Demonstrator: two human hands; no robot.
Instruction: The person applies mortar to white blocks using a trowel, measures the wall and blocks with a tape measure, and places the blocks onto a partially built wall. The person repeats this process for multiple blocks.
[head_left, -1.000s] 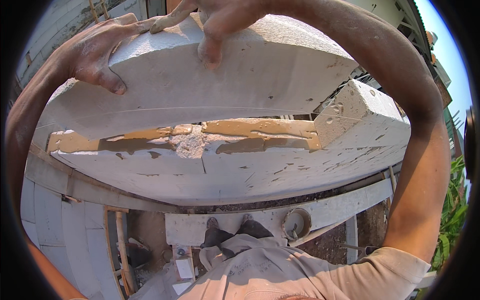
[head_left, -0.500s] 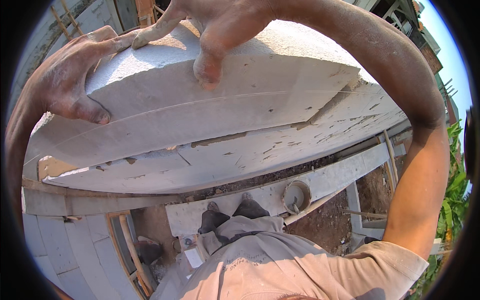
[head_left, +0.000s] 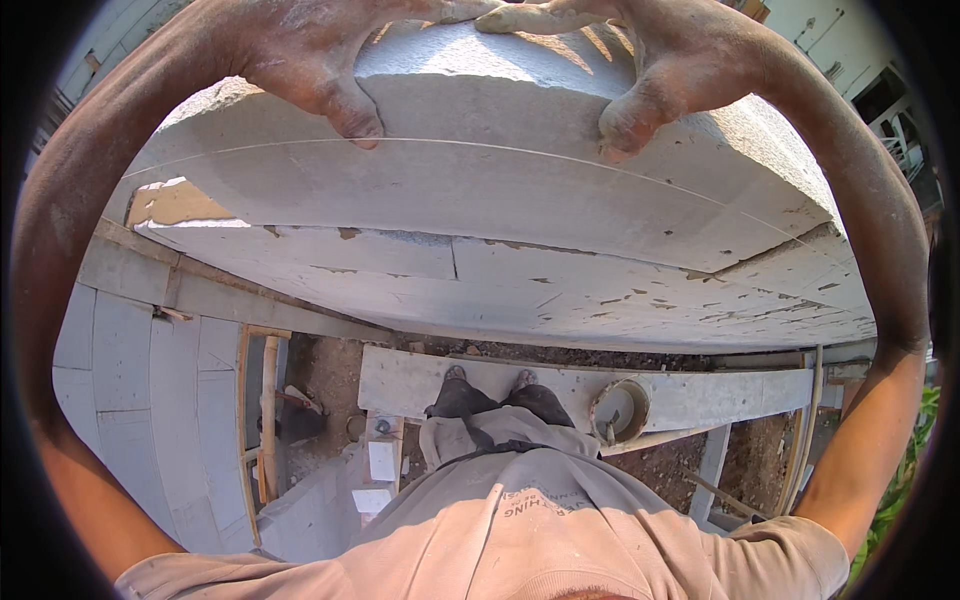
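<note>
A large pale grey concrete block lies at the top of a wall, its rough upper side in sunlight. My left hand grips it left of the middle, thumb pressed on the near face and fingers over the top. To the right, my right hand holds the same block likewise, and the fingertips of both hands almost meet on top. A thin string runs across the near face, passing close to my thumbs. Below the block is a lower course of blocks, with mortar smears along the joint.
Far below, my feet stand on a pale board. A round bucket with grey contents sits on it to the right. Wooden poles rise at lower left beside a block wall. Green leaves show at right.
The view has shifted, and the block sits more squarely in front of me. Both hands appear farther right in the picture, still on the block, with the left hand higher up.
</note>
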